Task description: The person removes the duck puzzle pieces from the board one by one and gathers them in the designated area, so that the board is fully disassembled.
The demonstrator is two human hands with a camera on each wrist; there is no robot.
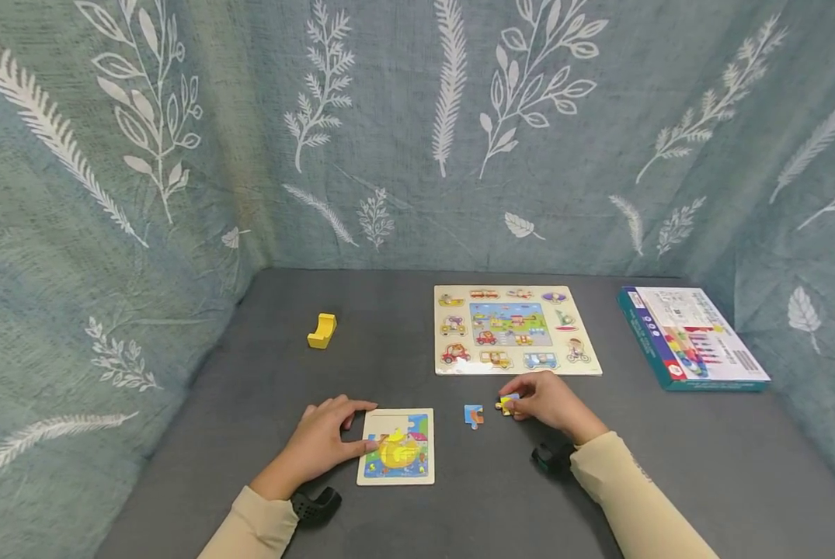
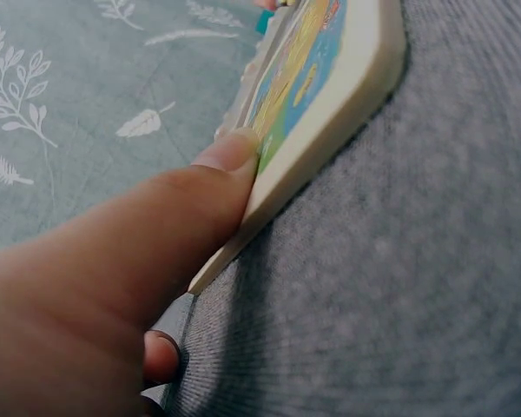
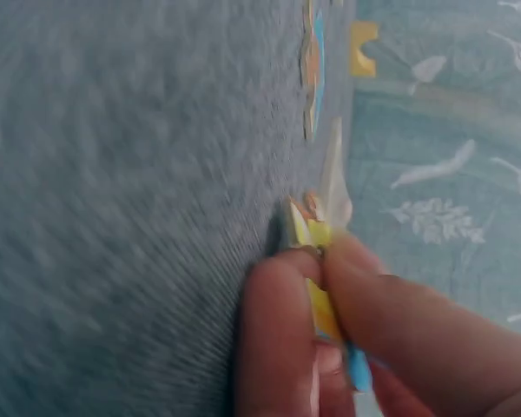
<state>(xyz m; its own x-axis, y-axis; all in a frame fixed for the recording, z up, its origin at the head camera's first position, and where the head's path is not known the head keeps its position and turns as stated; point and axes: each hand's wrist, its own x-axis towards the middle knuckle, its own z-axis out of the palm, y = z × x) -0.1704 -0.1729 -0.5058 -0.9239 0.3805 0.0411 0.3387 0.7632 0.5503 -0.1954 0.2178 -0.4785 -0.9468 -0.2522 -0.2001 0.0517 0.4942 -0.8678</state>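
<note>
Near the front of the table lies a small square wooden puzzle board (image 1: 431, 450) with a yellow duck picture; its upper left part shows bare wood. My left hand (image 1: 326, 439) rests at its left side, the thumb (image 2: 217, 165) pressing on the edge and the forefinger stretched to the upper left corner. Just right of the board, a blue and brown puzzle piece (image 1: 473, 414) lies loose on the table. My right hand (image 1: 546, 402) pinches a yellow and blue puzzle piece (image 3: 323, 304) between thumb and fingers, low over the tabletop.
Behind the hands lies a larger picture board (image 1: 443, 341) with vehicle pictures. A flat teal-edged box (image 1: 718, 384) sits at the far right. Farther left stands a yellow curved block (image 1: 322, 331). Patterned cloth (image 1: 403, 140) hangs around the dark table.
</note>
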